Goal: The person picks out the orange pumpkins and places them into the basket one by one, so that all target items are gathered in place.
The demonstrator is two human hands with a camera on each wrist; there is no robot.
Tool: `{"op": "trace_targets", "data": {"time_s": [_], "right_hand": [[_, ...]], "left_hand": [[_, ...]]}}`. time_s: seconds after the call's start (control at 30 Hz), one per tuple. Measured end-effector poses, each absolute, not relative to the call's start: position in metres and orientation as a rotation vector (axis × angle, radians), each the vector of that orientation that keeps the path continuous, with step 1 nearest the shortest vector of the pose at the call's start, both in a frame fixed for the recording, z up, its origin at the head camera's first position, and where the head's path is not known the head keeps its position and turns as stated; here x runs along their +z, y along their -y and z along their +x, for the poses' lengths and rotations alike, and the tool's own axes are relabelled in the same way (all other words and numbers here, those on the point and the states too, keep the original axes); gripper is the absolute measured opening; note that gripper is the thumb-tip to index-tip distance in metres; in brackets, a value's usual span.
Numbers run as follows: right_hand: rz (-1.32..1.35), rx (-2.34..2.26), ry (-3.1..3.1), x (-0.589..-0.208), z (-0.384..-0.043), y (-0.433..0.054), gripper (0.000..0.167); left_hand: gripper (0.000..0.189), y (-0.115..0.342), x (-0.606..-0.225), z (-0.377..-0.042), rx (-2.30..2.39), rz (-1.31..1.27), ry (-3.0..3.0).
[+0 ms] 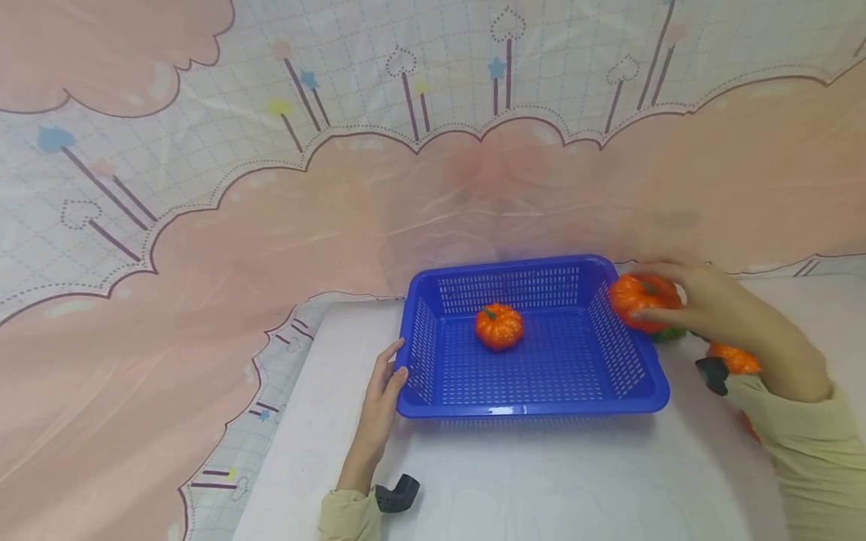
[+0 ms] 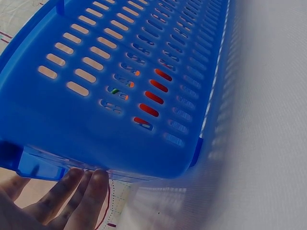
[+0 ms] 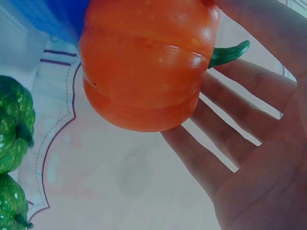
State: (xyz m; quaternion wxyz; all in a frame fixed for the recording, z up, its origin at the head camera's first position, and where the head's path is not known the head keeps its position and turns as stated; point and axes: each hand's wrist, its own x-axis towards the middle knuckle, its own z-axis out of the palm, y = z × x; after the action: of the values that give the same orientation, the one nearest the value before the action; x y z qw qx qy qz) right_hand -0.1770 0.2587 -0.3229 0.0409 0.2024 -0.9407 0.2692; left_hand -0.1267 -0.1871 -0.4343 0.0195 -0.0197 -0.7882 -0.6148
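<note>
My left hand (image 1: 377,402) holds the left rim of a blue plastic basket (image 1: 528,409), its thumb and fingertips right at the edge. In the left wrist view, straight fingers (image 2: 91,196) reach the basket's end wall below the rim. Inside the basket sits a small orange toy pumpkin (image 1: 499,327) with a green stem. My right hand (image 1: 724,304) grips a second orange pumpkin (image 1: 639,300) between thumb and fingers, over the basket's right rim. In the right wrist view, this pumpkin (image 3: 148,67) shows its green stem toward the palm.
Green pumpkins (image 3: 14,124) stand right of the basket, mostly hidden in the head view by the held pumpkin. Another orange pumpkin (image 1: 736,358) lies under the right wrist. Behind the white table (image 1: 541,481) hangs a patterned cloth (image 1: 514,188).
</note>
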Motion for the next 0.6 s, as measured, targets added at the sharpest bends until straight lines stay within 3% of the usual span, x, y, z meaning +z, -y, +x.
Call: {"op": "trace_targets", "data": {"time_s": [0.6], "right_hand": [[0.781, 0.721, 2.809, -0.322, -0.184, -0.234, 0.058]], "left_hand": [[0.048, 0.188, -0.435, -0.127, -1.918, -0.067, 2.439]]}}
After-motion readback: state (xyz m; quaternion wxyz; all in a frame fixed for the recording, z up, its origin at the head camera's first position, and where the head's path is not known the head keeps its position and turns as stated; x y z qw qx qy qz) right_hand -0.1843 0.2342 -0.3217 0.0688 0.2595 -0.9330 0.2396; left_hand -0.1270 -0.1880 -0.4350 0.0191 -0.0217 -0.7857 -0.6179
